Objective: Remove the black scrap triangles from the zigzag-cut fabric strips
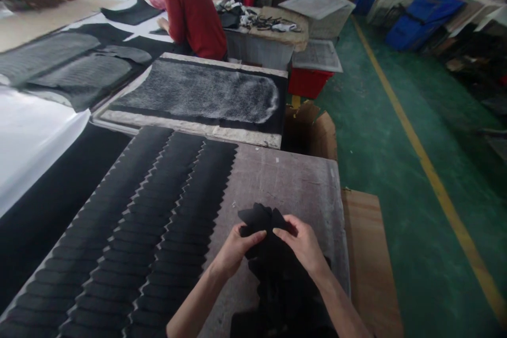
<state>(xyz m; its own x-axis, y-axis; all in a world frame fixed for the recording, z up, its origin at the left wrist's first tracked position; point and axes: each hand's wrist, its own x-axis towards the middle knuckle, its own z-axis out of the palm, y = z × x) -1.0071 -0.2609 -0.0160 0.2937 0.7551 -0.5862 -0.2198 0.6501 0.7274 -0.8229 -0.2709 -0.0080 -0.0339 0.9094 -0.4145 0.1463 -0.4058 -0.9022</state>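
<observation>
Between my two hands is a small bunch of black fabric pieces [257, 217] with pointed, fanned-out ends. My left hand [241, 245] pinches the bunch from the left, thumb on top. From the right, my right hand [299, 237] grips it the same way, its thumb close to the other thumb. More dark material hangs or lies just below the hands, too dark to make out. Left of my hands, long rows of overlapping black pieces [182, 232] with zigzag edges cover the table [273, 179].
Beyond the rows lies a board with a dark, whitish-dusted panel [209, 90]. A person in a red top [194, 10] works at the far table. Cardboard boxes [322, 137] and a wooden board [368, 253] flank the table's right side, beside a green floor [388, 158] with a yellow line.
</observation>
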